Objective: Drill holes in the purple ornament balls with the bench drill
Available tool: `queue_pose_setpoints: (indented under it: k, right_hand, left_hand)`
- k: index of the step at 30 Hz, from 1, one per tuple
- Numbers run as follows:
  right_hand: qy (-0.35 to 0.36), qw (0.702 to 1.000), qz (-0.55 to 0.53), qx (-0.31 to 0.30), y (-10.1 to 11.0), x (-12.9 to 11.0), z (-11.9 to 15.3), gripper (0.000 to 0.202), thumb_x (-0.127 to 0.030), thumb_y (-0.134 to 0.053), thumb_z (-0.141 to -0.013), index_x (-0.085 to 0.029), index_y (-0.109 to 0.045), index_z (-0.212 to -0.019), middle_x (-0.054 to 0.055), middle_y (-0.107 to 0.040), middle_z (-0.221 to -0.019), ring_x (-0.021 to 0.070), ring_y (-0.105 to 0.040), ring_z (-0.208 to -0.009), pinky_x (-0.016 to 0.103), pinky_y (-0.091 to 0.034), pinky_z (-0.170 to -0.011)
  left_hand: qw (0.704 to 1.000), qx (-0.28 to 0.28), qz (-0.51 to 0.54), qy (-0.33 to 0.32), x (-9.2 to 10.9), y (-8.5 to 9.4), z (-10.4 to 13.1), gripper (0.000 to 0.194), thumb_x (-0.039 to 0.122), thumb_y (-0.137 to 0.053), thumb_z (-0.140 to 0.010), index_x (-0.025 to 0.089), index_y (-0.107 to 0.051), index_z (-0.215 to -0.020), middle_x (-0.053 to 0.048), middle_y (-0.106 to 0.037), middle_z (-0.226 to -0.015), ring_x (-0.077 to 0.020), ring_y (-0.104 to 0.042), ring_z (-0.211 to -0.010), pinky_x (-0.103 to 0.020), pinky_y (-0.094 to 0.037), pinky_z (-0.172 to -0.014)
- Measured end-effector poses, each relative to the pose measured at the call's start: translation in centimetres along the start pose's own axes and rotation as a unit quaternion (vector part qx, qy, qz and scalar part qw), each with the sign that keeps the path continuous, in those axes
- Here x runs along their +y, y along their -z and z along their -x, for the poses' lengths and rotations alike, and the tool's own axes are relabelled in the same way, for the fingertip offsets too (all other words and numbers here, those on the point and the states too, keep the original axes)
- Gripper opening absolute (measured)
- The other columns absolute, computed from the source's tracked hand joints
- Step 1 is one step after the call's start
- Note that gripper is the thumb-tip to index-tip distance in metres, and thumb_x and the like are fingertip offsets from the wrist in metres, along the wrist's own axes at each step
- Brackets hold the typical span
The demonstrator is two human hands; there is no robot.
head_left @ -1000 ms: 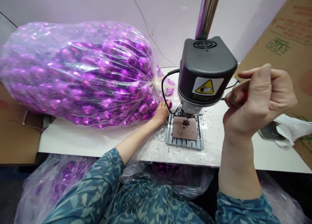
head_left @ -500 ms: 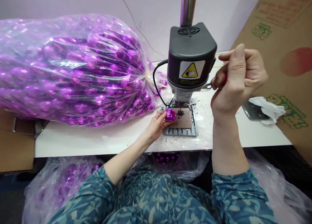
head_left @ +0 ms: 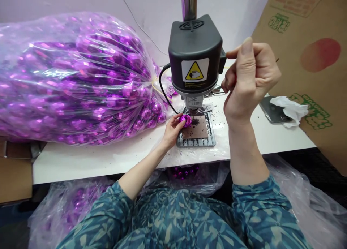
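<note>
My left hand (head_left: pixel 173 130) pinches a shiny purple faceted ball (head_left: pixel 185 121) between thumb and fingers. The ball is at the left of a brown board (head_left: pixel 199 132) on the slotted metal base (head_left: pixel 196 143) of a small drill press (head_left: pixel 195 57). Just above and to the right of the ball is the drill chuck (head_left: pixel 193 111); whether a bit touches the ball I cannot make out. My right hand (head_left: pixel 248 79) is raised right of the black motor housing, its fingers curled round the drill press lever (head_left: pixel 217 89). The grip end is mostly hidden inside the fingers.
A large tied clear bag (head_left: pixel 81 82) of purple balls fills the table's left side. Dark shavings (head_left: pixel 217 113) lie around the base. A phone (head_left: pixel 273 110) and crumpled tissue (head_left: pixel 291 108) lie right, near a cardboard box (head_left: pixel 306 79). More bagged balls (head_left: pixel 187 172) sit below the table edge.
The whole view has shifted, so the drill press appears further left. My left hand has brought the ball slightly closer to the chuck. My right hand keeps its grip on the lever.
</note>
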State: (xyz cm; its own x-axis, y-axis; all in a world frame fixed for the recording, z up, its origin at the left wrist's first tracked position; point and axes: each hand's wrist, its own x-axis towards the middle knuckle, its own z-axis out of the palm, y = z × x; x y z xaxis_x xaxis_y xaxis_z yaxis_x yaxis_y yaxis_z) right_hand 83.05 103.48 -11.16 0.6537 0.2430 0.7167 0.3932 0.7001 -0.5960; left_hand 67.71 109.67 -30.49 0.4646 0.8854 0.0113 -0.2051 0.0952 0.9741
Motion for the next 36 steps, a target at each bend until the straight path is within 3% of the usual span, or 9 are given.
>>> queue_pose_setpoints:
  k: [6,12,19,22,26,31,36]
  right_hand:
    - [-0.013,0.999,0.043,-0.012,0.1,-0.1,0.1,0.051,-0.067,-0.052,-0.089,-0.018,-0.059,-0.078,-0.005,-0.037,-0.051,0.0037,-0.034,-0.042,0.025,-0.027,-0.043]
    - [-0.002,1.000,0.030,-0.009,0.0,-0.3,0.1,0.051,-0.067,-0.056,-0.083,-0.017,-0.057,-0.075,-0.006,-0.034,-0.051,0.0042,-0.034,-0.041,0.026,-0.028,-0.042]
    - [-0.004,0.998,0.068,-0.013,0.0,0.0,0.1,0.055,-0.073,-0.045,-0.084,-0.019,-0.057,-0.077,-0.005,-0.037,-0.051,0.0035,-0.032,-0.042,0.025,-0.029,-0.042]
    - [0.005,0.999,0.039,-0.013,0.1,-0.1,0.1,0.056,-0.074,-0.051,-0.083,-0.019,-0.057,-0.076,-0.006,-0.035,-0.051,0.0036,-0.033,-0.040,0.026,-0.028,-0.041]
    - [0.007,0.999,0.036,-0.010,0.4,-0.2,0.5,0.050,-0.067,-0.056,-0.086,-0.018,-0.059,-0.076,-0.006,-0.034,-0.050,0.0032,-0.034,-0.040,0.024,-0.026,-0.041]
    - [0.020,1.000,0.011,0.018,0.7,-0.4,2.1,0.035,-0.047,-0.057,-0.096,-0.018,-0.059,-0.076,-0.006,-0.034,-0.049,0.0028,-0.033,-0.039,0.022,-0.024,-0.043]
    - [0.041,0.998,-0.029,0.034,1.4,0.0,3.5,0.026,-0.040,-0.061,-0.095,-0.021,-0.064,-0.077,-0.007,-0.032,-0.049,0.0011,-0.034,-0.038,0.022,-0.024,-0.042]
  left_hand:
    - [0.996,-0.025,-0.066,-0.052,-1.4,-0.1,-0.6,0.060,0.049,-0.087,-0.077,0.020,-0.064,-0.124,-0.011,-0.074,-0.122,-0.0248,-0.070,-0.115,-0.043,-0.055,-0.106]
    - [0.994,-0.047,-0.089,-0.054,-1.9,-0.6,-0.7,0.065,0.048,-0.088,-0.075,0.018,-0.062,-0.127,-0.015,-0.071,-0.129,-0.0288,-0.070,-0.118,-0.048,-0.054,-0.107]
    - [0.980,-0.052,-0.163,-0.100,-2.1,-1.2,-0.4,0.059,0.036,-0.089,-0.075,0.018,-0.062,-0.124,-0.014,-0.071,-0.127,-0.0286,-0.069,-0.117,-0.049,-0.053,-0.108]
    - [0.974,-0.073,-0.168,-0.132,-2.4,-1.4,-0.3,0.058,0.032,-0.087,-0.077,0.020,-0.060,-0.126,-0.014,-0.066,-0.135,-0.0282,-0.065,-0.125,-0.048,-0.049,-0.114]
    - [0.972,-0.087,-0.172,-0.132,-2.7,-1.5,-0.2,0.058,0.031,-0.087,-0.079,0.020,-0.057,-0.128,-0.013,-0.067,-0.132,-0.0276,-0.066,-0.124,-0.047,-0.050,-0.112]
    - [0.971,-0.089,-0.179,-0.132,-2.6,-1.6,-0.1,0.057,0.029,-0.086,-0.080,0.021,-0.056,-0.128,-0.013,-0.066,-0.134,-0.0276,-0.064,-0.127,-0.047,-0.049,-0.112]
    - [0.970,-0.092,-0.172,-0.143,-2.5,-1.6,0.0,0.057,0.030,-0.085,-0.081,0.021,-0.056,-0.128,-0.013,-0.066,-0.134,-0.0277,-0.064,-0.127,-0.048,-0.048,-0.113]
